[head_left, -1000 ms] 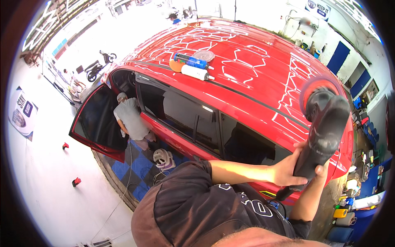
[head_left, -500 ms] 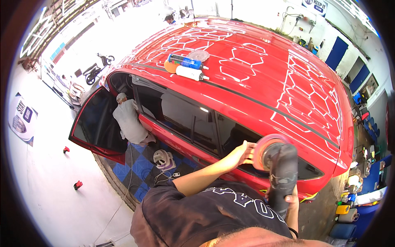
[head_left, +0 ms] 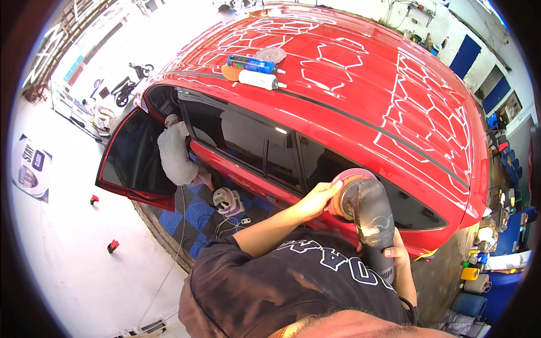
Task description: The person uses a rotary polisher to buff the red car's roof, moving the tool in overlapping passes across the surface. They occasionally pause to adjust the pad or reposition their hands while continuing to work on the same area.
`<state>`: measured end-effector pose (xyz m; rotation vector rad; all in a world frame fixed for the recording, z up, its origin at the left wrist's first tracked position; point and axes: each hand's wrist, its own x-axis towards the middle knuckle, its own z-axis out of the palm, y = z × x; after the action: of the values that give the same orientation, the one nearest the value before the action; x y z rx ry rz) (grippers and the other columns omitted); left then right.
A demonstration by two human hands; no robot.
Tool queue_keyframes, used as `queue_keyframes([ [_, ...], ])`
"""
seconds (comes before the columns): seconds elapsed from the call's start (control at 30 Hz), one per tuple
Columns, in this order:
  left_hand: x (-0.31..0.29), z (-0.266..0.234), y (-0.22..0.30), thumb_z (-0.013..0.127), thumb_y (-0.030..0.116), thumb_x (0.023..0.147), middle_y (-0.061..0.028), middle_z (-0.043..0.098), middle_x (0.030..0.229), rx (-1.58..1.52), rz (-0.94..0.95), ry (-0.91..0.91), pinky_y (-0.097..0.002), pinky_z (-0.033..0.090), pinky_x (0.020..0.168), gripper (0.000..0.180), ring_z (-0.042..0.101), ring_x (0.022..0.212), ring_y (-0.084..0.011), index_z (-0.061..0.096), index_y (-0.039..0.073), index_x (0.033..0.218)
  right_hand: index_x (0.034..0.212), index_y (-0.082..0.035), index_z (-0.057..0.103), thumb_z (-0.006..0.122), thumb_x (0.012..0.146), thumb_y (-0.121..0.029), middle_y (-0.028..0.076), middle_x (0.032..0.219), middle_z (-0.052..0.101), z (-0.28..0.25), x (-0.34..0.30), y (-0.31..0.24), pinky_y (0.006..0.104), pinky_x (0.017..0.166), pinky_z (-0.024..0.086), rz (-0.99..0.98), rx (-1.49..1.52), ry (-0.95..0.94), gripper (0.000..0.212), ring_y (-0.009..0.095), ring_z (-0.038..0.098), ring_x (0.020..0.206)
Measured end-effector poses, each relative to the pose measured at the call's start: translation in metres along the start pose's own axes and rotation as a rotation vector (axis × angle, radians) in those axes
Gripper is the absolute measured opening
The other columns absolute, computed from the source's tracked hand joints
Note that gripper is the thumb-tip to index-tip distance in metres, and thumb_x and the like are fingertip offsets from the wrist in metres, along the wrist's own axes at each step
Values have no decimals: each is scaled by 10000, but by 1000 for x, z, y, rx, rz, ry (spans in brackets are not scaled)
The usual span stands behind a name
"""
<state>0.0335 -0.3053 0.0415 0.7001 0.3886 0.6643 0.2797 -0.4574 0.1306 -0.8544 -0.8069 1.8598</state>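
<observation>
Bottles, probably pads, on car roof

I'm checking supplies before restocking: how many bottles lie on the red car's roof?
2: a blue bottle on the near side of the roof, and a white bottle beside it, nearer the side windows. Any beyond the far curve would be hidden.

I see strong daylight flooding in from the upper left, where the pale outdoor ground washes out almost to white. Hexagonal white reflections glare across the glossy red metal car roof; the black tinted side windows look dark. A pale glint marks the black tubular polisher. My fisheye view curves toward a black rim, and distant details dissolve in glare.
</observation>
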Motion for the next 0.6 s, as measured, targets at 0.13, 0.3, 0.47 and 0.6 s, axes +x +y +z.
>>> queue_keyframes([
  [0.13, 5, -1, -5, 502, 422, 1129, -96, 760, 1110, 22, 53, 75, -325, 594, 874, 497, 722, 991, -151, 685, -12, 1285, 1289, 125, 600, 905, 610, -325, 225, 1096, 736, -3, 3, -3, 434, 864, 621, 38, -57, -12, 871, 330, 762, 949],
  [0.3, 11, -13, -2, 538, 418, 1108, -145, 735, 1253, -26, -19, 133, -411, 552, 1023, 522, 704, 1141, -236, 675, -47, 1303, 1250, 119, 647, 898, 618, -415, 209, 1109, 743, -8, 8, -2, 401, 881, 596, 57, -189, -17, 865, 306, 755, 964],
  [0.47, 25, -26, 2, 528, 374, 1119, -162, 741, 1212, -83, -95, 129, -430, 588, 959, 477, 727, 1059, -251, 688, -53, 1256, 1301, 132, 569, 904, 585, -330, 230, 1068, 714, -12, 10, 2, 440, 809, 635, 79, -155, -2, 915, 341, 757, 923],
  [0.6, 34, -33, -9, 533, 294, 1121, -153, 747, 1196, -81, -181, 65, -415, 598, 951, 397, 736, 1025, -242, 695, -41, 1260, 1294, 133, 572, 908, 591, -339, 227, 1070, 714, -14, 10, 4, 439, 806, 636, 100, -185, 1, 911, 335, 757, 920],
])
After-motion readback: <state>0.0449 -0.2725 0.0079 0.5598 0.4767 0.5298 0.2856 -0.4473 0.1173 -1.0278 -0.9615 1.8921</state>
